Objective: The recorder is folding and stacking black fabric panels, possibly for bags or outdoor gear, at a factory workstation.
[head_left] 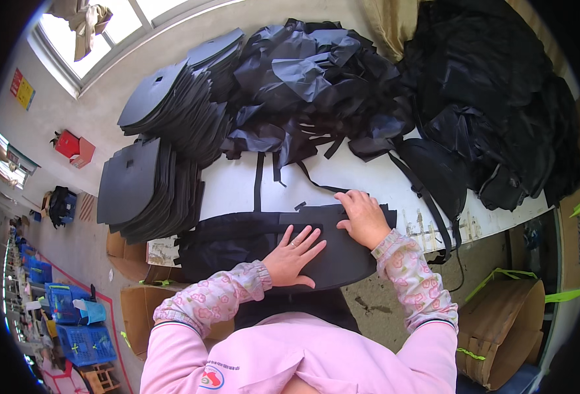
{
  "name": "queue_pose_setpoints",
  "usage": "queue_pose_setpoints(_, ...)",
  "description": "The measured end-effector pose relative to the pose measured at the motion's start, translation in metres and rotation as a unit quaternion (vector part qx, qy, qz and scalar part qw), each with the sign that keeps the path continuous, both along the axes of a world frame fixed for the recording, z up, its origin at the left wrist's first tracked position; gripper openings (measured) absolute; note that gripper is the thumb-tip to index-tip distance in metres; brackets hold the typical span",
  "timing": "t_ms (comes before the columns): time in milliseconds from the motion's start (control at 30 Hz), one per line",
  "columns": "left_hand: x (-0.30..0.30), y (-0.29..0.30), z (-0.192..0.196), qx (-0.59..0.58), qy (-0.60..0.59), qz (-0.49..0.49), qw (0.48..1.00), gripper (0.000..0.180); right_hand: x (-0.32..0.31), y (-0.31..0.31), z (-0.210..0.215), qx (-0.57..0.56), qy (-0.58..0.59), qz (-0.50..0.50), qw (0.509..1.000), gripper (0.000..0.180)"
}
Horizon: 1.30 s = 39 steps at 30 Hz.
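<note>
A white table (368, 180) stands under a window (116, 29) beside a pale wall. At its near edge lies a black panel (342, 253). The left hand (294, 256) rests on it flat, fingers spread, gripping nothing. The right hand (363, 218) presses its far edge, fingers curled, pinching nothing visible. 2 stacks of dark boards (152, 177) fill the left end; black fabric heaps (316, 85) crowd the far edge.

A single fisheye head camera looks steeply down from close above the white bench (368, 180), facing forward over the person's own forearms.
</note>
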<state>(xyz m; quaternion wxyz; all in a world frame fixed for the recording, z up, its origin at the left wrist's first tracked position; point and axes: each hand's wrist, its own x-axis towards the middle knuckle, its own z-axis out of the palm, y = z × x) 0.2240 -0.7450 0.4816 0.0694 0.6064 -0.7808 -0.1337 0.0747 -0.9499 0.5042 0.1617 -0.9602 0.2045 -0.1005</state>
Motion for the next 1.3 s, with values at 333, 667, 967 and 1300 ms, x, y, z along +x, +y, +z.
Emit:
queue_pose_setpoints(333, -0.006, 0.007, -0.019, 0.014, 0.023, 0.043, 0.999, 0.100, 0.063, -0.034, 0.015, 0.039, 0.035, 0.036, 0.998, 0.070)
queue_pose_setpoints(667, 0.066, 0.012, 0.006, -0.310, 0.313, 0.346, 0.829, 0.049, 0.182, 0.007, 0.033, 0.016, -0.200, 0.066, 0.977, 0.007)
queue_pose_setpoints(967, 0.121, -0.027, 0.106, -0.435, 0.346, 0.288, 0.780, 0.040, 0.138, 0.028, 0.219, -0.016, -0.441, 0.238, 0.865, 0.015)
queue_pose_setpoints(1300, 0.129, -0.015, 0.157, -0.338, 0.391, 0.235, 0.823, 0.030, 0.098, 0.021, 0.270, 0.058, -0.428, 0.173, 0.885, 0.016)
